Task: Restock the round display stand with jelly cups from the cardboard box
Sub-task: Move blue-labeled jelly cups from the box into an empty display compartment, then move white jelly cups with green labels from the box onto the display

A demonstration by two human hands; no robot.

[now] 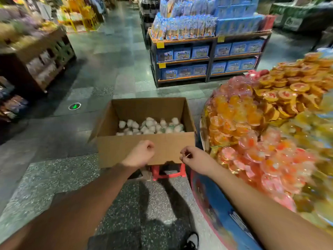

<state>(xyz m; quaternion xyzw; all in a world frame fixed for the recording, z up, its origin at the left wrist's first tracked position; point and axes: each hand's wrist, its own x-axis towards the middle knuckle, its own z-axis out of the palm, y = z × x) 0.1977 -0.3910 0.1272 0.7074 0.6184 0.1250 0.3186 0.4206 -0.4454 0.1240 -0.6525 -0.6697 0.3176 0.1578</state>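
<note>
The cardboard box (pixel 146 150) sits open on a red stool (pixel 168 171), just left of the round display stand (pixel 221 213). In its bottom lie white jelly cups (pixel 151 126), some touched with green, covering only the floor of the box. The stand is heaped with orange, pink and yellow cups. Both hands hover before the box's near wall: left hand (pixel 141 154) clenched and empty, right hand (pixel 191 156) pinching a thin pale sliver (pixel 187 156).

Both hands — left hand (pixel 142 153), right hand (pixel 193 157) — hover curled before the open cardboard box (pixel 144 150) of white jelly cups (pixel 151 125), beside the round display stand (pixel 216 210).
</note>
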